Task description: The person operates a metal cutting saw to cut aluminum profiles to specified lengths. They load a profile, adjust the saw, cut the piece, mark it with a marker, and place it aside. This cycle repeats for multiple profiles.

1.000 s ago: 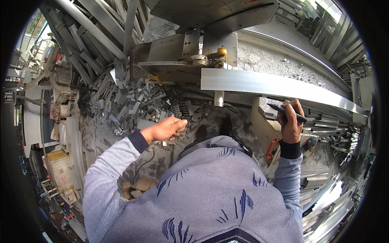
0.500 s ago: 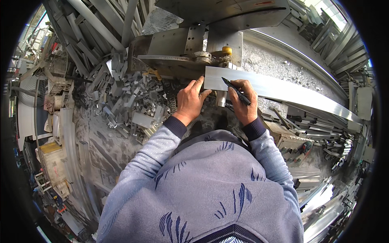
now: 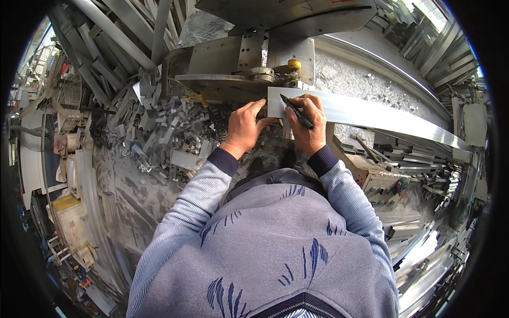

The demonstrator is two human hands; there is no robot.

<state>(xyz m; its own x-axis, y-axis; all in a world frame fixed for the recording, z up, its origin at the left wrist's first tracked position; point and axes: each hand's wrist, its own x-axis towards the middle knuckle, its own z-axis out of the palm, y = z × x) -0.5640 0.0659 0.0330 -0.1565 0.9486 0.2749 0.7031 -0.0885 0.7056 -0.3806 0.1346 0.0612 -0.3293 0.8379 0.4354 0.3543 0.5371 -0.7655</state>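
Note:
My right hand [image 3: 308,121] grips a black marker pen [image 3: 301,117] between thumb and fingers. The pen's tip touches or hovers just above the face of a long, flat silver aluminium profile [image 3: 366,109], close to its left end. My left hand [image 3: 244,126] is at that end, with index finger and thumb around its corner. The other fingers are curled and partly hidden, as is whatever lies between them. From there the profile runs off to the right, its end by the metal machine [image 3: 222,80] in front of me.
A yellow knob [image 3: 294,64] sits on the machine just beyond the profile. Metal offcuts [image 3: 159,124] are heaped on the floor at left. Long profiles lean at far left [image 3: 114,34] and far right [image 3: 442,50]. Stacked bars [image 3: 419,164] lie at right, near a power tool [image 3: 401,185].
My right hand has moved left with the marker pen, bringing its tip nearer the profile's left end. My left hand stays at that end, having shifted only slightly.

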